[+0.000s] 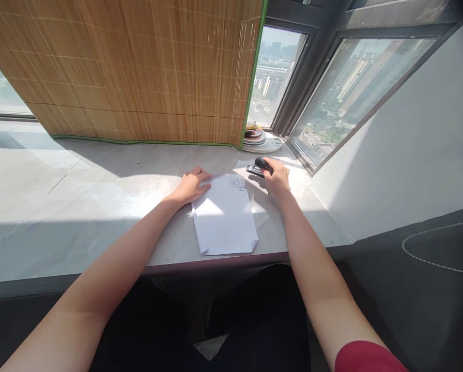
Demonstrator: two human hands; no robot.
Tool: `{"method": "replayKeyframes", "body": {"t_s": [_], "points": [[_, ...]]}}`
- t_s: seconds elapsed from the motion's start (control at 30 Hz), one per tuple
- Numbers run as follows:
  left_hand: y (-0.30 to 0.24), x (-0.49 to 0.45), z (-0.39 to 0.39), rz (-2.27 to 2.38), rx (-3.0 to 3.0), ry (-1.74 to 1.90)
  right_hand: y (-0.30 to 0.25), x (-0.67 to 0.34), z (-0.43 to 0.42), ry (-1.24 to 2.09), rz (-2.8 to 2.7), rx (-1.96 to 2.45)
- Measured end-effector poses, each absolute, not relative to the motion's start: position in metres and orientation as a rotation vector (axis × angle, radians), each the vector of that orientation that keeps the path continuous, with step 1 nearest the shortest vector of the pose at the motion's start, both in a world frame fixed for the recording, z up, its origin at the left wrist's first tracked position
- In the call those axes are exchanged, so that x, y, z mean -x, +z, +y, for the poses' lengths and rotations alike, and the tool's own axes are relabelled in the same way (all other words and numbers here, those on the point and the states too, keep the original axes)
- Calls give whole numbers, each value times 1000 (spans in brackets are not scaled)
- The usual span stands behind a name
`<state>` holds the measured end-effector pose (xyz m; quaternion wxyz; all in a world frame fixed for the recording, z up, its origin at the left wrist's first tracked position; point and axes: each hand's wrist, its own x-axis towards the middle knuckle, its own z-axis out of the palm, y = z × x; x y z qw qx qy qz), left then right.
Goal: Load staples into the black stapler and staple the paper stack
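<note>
White sheets of paper (224, 222) lie in a stack near the front edge of the sill, the lower corners curling up. A cluster of small dark line-like marks (237, 182) shows at the top right of the top sheet; I cannot tell whether they are staples or ink. My left hand (194, 185) rests on the upper left edge of the stack, fingers apart and lying flat. My right hand (278, 176) is closed around a black stapler (256, 169), just right of the marked corner and apart from it. Another white sheet (241, 164) shows partly behind the stack.
A bamboo blind (138, 72) with green edging hangs down behind the sill (99, 206). In the back corner stands a stack of plates (260, 142), partly behind the blind. Windows (343, 93) and a white wall (410, 129) bound the right side. A beaded cord (405, 248) hangs at far right.
</note>
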<state>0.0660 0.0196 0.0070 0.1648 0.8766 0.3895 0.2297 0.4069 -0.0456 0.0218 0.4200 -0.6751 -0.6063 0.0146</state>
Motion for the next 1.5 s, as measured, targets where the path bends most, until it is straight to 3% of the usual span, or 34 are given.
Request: {"method": "replayKeyframes", "body": {"t_s": [0.2,0.43,0.73,1.23,1.5], "points": [[11,-58,28,1081,-2263,963,13,-430,-43,207,-1625,1716],[14,-54,29,1183,-2164,1053,16,-420,-45,384,-1841,1446],[24,-51,24,1140,-1970,1073,11,-419,-39,261,-1863,1370],[17,-55,29,1197,-2163,884,23,-409,-47,351,-1961,1356],[29,-80,-7,1170,-2656,573,34,-389,-53,386,-1965,1314]]}}
